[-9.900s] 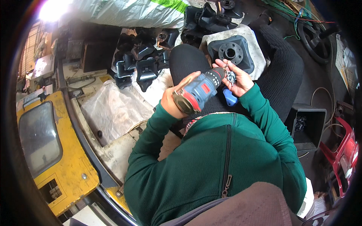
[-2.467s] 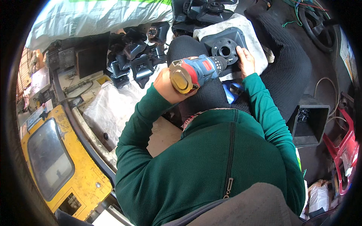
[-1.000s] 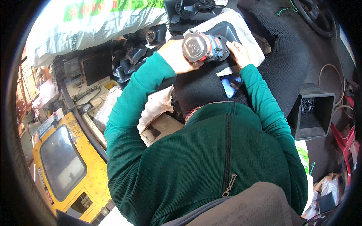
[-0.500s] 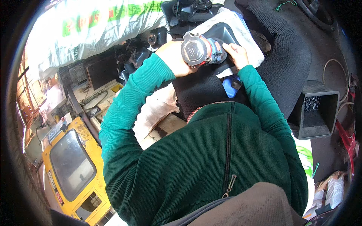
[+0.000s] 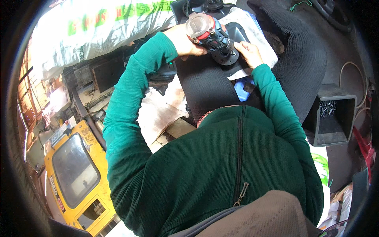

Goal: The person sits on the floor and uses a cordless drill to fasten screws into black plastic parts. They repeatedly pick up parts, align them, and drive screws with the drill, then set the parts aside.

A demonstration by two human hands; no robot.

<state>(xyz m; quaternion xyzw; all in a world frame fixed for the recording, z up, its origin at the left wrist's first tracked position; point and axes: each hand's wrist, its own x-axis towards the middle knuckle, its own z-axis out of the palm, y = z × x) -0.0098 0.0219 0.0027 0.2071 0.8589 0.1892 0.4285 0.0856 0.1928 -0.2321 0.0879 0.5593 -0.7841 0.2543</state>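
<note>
In my left hand (image 5: pixel 184 42) is a dark cylindrical part (image 5: pixel 215 38) with a round greyish cap, a red ring below the cap and a black round flange with small holes at its lower end. The hand is closed around its left side, the fingers partly hidden behind it. My right hand (image 5: pixel 248 54) is beside the flange, thumb and forefinger pinched close to its edge; anything between the fingertips is too small to make out. Behind the part, a black flanged housing (image 5: pixel 235 32) rests on a white sheet (image 5: pixel 265 49) over my lap.
An open black box (image 5: pixel 331 136) with small dark screws (image 5: pixel 327 108) stands to my right. White-and-green sacks (image 5: pixel 106 35) lie at the upper left, near more black housings (image 5: pixel 213 4). A yellow panel with a window (image 5: pixel 89 134) leans at the lower left.
The held part has tilted, its cap moving up and left, so its side and black flange now show. My right hand has shifted only slightly and stays near the flange.
</note>
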